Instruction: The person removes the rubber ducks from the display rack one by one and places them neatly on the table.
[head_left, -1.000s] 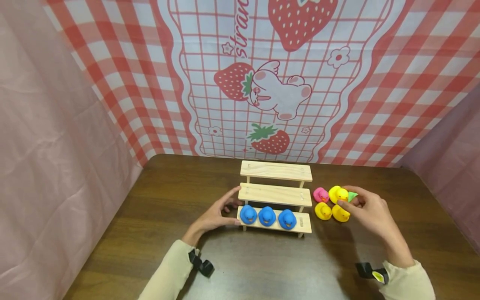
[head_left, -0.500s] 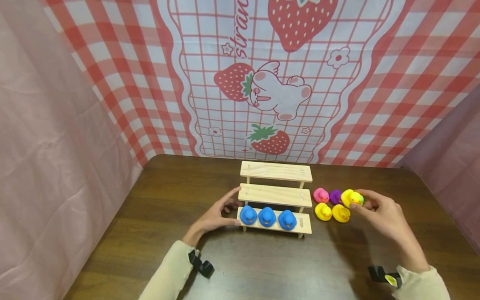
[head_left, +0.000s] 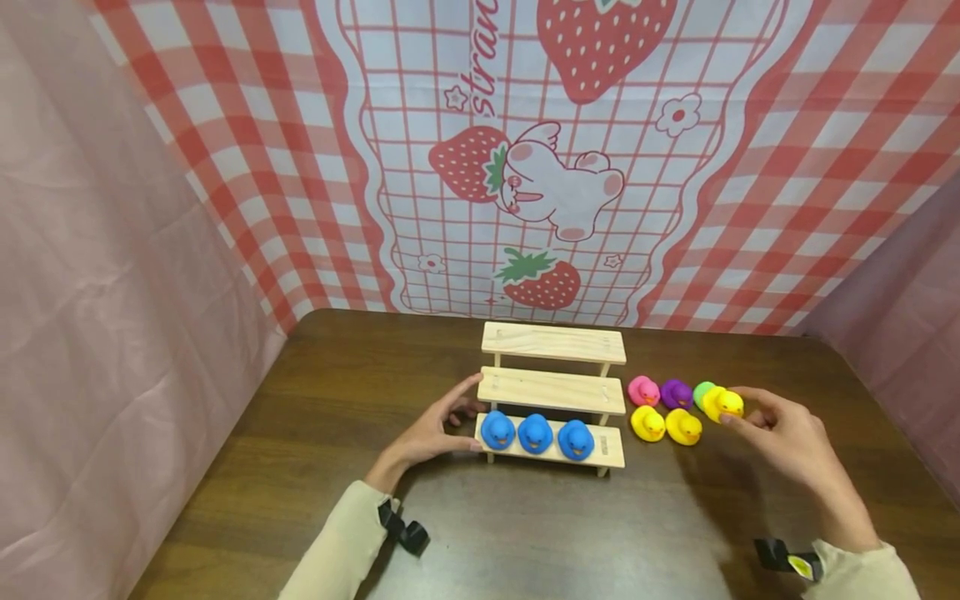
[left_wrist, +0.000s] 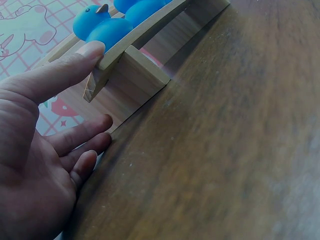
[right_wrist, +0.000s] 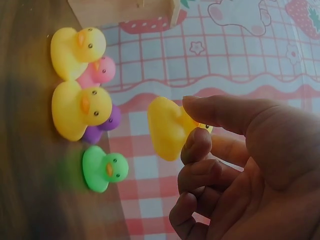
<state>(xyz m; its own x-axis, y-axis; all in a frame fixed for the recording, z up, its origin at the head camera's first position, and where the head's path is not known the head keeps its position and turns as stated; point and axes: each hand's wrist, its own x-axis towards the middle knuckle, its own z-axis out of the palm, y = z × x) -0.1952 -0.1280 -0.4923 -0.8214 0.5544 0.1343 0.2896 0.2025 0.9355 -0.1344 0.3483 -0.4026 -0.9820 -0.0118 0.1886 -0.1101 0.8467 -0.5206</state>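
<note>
My right hand [head_left: 787, 437] pinches a yellow rubber duck [head_left: 722, 403] between thumb and index finger. In the right wrist view this duck [right_wrist: 167, 127] is off the table, its head partly hidden by the fingers. Below it a green duck [right_wrist: 102, 169] stands on the table, mostly covered in the head view. My left hand [head_left: 431, 429] touches the left end of a three-step wooden shelf [head_left: 551, 390]. Its thumb [left_wrist: 65, 72] lies straight along the lowest step's edge beside a blue duck [left_wrist: 107, 30]; the other fingers are loosely bent near the side support.
Three blue ducks [head_left: 535, 433] line the lowest step. Right of the shelf stand a pink duck [head_left: 643, 391], a purple duck [head_left: 677, 394] and two yellow ducks [head_left: 683, 427]. A checkered strawberry cloth [head_left: 420, 208] hangs behind the brown table [head_left: 360, 375].
My right hand has moved right with the yellow duck, from over the purple duck to beside the green one, uncovering the purple duck. My left hand stays at the shelf.
</note>
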